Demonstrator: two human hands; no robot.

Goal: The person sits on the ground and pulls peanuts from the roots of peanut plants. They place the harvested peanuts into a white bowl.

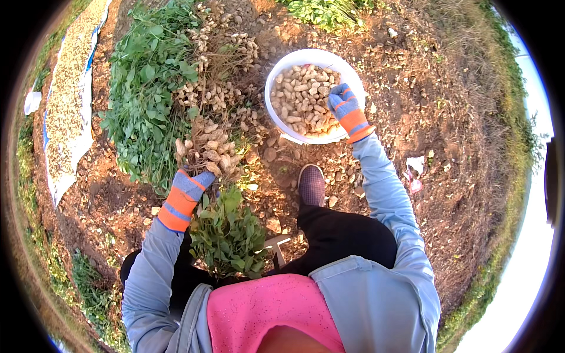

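Note:
My left hand (187, 192), in a blue-grey and orange striped knit glove, grips a peanut plant (227, 229) near its roots. Unshelled peanuts (214, 150) cluster above that hand, and the leaves hang down towards my lap. In a matching glove, my right hand (346, 108) is over the right side of a white plastic bucket (276, 114). Its fingers are bent close to the peanuts (304, 95) inside; whether they hold one is hidden. A pile of uprooted peanut plants (145, 92) lies beyond my left hand, with pods at the root ends facing the bucket.
A long sheet (81, 150) covered with peanuts stretches along the far left, beside a small white container (32, 102). More green plants (326, 13) lie beyond the bucket. My shoe (311, 185) rests below the bucket on stony soil. White and pink litter (415, 172) lies at right.

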